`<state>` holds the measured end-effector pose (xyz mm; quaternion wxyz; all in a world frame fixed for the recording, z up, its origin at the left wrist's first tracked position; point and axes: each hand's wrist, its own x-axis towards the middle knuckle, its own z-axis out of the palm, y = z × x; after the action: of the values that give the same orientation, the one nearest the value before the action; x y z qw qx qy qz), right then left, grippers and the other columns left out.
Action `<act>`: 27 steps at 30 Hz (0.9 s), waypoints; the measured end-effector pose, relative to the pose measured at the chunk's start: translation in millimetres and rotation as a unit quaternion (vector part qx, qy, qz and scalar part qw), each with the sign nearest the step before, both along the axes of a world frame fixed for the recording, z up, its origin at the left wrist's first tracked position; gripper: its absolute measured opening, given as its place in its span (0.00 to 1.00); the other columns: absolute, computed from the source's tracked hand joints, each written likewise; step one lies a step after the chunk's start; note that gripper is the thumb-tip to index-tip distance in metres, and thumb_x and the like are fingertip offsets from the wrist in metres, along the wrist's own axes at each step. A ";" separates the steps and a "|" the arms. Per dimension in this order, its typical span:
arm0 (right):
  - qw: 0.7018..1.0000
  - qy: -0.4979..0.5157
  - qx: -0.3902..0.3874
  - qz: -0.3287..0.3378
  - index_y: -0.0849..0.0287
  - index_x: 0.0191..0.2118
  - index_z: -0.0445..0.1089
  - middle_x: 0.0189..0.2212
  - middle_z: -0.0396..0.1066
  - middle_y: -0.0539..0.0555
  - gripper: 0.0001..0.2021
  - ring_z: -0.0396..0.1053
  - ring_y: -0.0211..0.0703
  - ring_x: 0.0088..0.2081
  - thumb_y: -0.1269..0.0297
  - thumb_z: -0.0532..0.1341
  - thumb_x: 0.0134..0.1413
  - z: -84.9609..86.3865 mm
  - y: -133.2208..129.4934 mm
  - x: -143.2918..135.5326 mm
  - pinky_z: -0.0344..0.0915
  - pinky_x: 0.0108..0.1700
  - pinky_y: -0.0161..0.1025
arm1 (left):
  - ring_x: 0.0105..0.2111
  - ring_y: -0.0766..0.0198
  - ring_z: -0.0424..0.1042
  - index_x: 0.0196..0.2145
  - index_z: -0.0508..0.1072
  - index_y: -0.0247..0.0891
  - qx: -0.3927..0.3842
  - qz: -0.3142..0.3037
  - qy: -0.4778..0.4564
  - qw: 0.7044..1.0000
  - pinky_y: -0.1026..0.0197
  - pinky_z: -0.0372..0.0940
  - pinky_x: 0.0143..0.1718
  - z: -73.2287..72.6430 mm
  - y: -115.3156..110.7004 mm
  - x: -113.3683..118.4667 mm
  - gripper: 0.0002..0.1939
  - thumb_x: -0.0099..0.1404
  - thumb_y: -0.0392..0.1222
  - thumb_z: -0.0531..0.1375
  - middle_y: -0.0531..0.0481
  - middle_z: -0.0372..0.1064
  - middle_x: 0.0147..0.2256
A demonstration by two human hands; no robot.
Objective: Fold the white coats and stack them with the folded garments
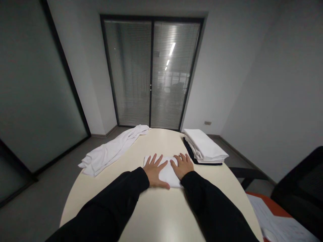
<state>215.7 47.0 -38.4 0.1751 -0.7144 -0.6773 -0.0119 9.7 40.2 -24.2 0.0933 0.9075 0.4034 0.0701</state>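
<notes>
A folded white cloth (168,174) lies flat in the middle of the pale table (161,208). My left hand (155,172) rests on its left part, palm down with the fingers spread. On the right part of the same cloth lies my right hand (182,166), fingers apart and slightly bent. Neither hand grips anything. Both hands cover the sides of the cloth. A loose, crumpled white garment (113,151) stretches along the table's left edge. At the right edge is a stack of folded white cloths (205,144), with a black folded cloth (190,151) beneath it.
A black chair (300,181) stands to the right of the table, with papers (275,218) and something orange-red (270,203) on its seat. Beyond the table's far edge is a glass door (151,74) with blinds. A frosted panel (37,84) rises at the left.
</notes>
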 end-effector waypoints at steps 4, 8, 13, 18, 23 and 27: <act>1.000 0.013 0.019 -0.008 0.56 0.56 0.67 0.61 0.56 0.61 0.28 0.45 0.60 0.64 0.44 0.51 0.57 -6.7 5.6 6.3 0.41 0.62 0.56 | 0.65 0.36 0.25 0.67 0.43 0.48 -0.003 0.004 -0.011 1.000 0.33 0.28 0.61 -0.1 -3.0 -0.9 0.60 0.44 0.80 0.54 0.43 0.29 0.68; 0.997 0.064 0.037 -0.016 0.62 0.55 0.66 0.60 0.55 0.67 0.29 0.52 0.60 0.62 0.46 0.55 0.54 -11.2 10.5 15.5 0.48 0.61 0.53 | 0.66 0.38 0.28 0.67 0.46 0.49 0.014 0.008 -0.027 1.000 0.34 0.30 0.61 2.0 -7.0 0.2 0.52 0.51 0.78 0.50 0.45 0.33 0.68; 0.981 0.183 0.067 -0.009 0.70 0.55 0.63 0.54 0.63 0.69 0.31 0.60 0.55 0.57 0.54 0.59 0.49 -10.8 17.1 45.1 0.56 0.58 0.46 | 0.66 0.45 0.32 0.66 0.48 0.46 0.053 0.039 -0.061 0.996 0.38 0.32 0.63 -2.3 -8.7 2.9 0.35 0.68 0.65 0.39 0.46 0.37 0.67; 0.961 0.270 0.010 -0.057 0.64 0.44 0.72 0.38 0.74 0.63 0.23 0.71 0.55 0.43 0.52 0.62 0.46 -1.5 20.4 73.4 0.64 0.47 0.46 | 0.66 0.44 0.33 0.66 0.50 0.44 0.066 0.075 -0.069 0.993 0.36 0.30 0.62 -6.1 -6.9 4.5 0.36 0.67 0.65 0.41 0.43 0.39 0.67; 0.948 0.317 -0.006 -0.017 0.60 0.33 0.75 0.29 0.75 0.58 0.17 0.73 0.51 0.36 0.50 0.65 0.44 4.3 17.9 77.4 0.67 0.38 0.41 | 0.66 0.43 0.33 0.66 0.50 0.43 0.066 0.075 -0.070 0.993 0.35 0.31 0.62 -5.7 -8.3 4.6 0.38 0.66 0.67 0.42 0.44 0.39 0.67; 0.885 0.458 -0.077 0.036 0.60 0.33 0.73 0.30 0.76 0.58 0.18 0.73 0.49 0.33 0.49 0.67 0.41 7.2 16.9 82.8 0.69 0.35 0.41 | 0.66 0.45 0.34 0.66 0.50 0.42 0.071 0.106 -0.079 0.989 0.35 0.30 0.62 -8.0 -6.1 4.7 0.38 0.67 0.66 0.40 0.44 0.39 0.67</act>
<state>298.5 63.9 -31.2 0.4107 -0.6265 -0.5459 0.3752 14.4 34.2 -32.2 0.0518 0.8554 0.4830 0.1797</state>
